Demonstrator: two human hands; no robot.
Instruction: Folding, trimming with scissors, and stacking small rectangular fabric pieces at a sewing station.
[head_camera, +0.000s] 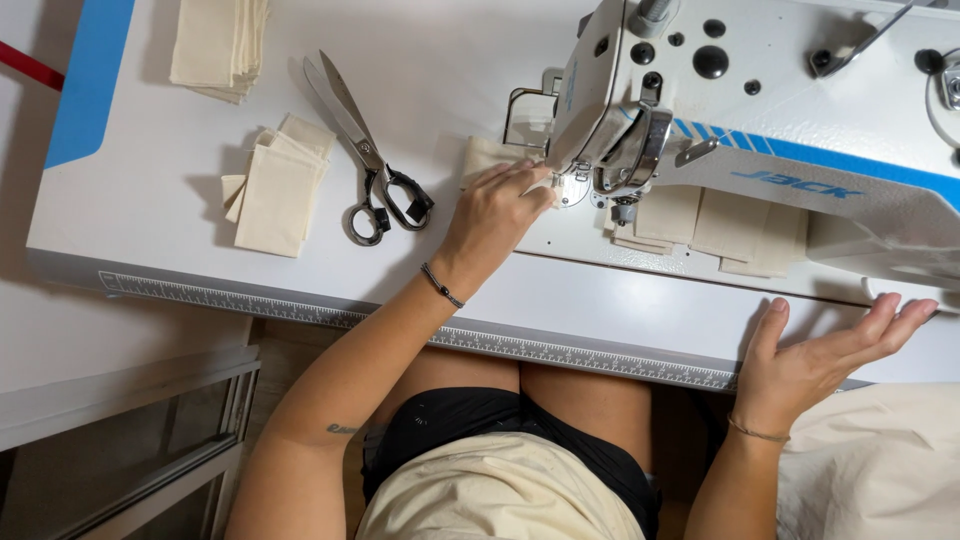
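Nearest us, our right hand (820, 355) lies open, palm up, holding nothing, at the table (420, 80) edge. Farther in, our left hand (492, 215) presses flat on the cream fabric piece (485, 155) beside the sewing machine (760, 110); scissors (375, 160) lie left.

We see a white table (200, 290) with a ruler strip along its front edge. On it lie scissors (372, 160), two cloth stacks (275, 185) (218, 45), and a sewing machine (780, 120).
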